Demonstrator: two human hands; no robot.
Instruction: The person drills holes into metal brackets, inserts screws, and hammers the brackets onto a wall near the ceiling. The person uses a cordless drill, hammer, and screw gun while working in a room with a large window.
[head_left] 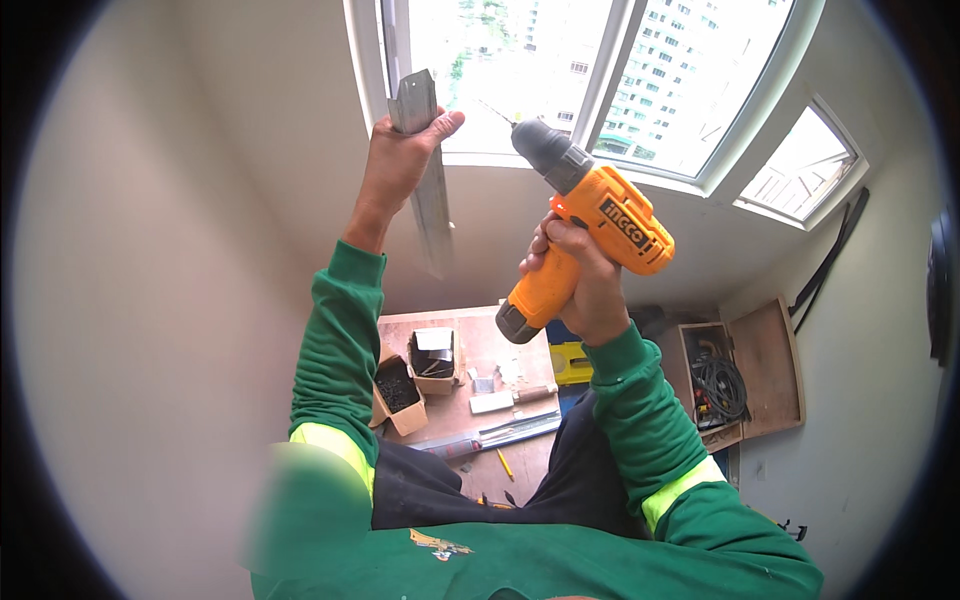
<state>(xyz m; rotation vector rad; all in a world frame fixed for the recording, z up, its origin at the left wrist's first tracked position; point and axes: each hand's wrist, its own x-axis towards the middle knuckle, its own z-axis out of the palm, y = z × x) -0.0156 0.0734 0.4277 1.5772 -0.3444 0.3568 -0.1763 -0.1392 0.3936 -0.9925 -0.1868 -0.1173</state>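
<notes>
Head view: at 11 o'clock the left hand [395, 165] has its fingers wrapped tight around a grey folded sheet-metal channel strip [428, 180] held upright near the window frame [600, 90]; at 1 o'clock the right hand [580, 280] fully grips an orange cordless drill [590, 225], bit aimed toward the strip

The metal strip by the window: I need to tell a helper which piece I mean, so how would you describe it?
Start at the big window at the top of the view. Just left of its centre, against the wall below the frame, the left hand holds a long grey metal channel upright. Unlike the orange cordless drill in the right hand, it is thin, dull and folded lengthwise.
</notes>
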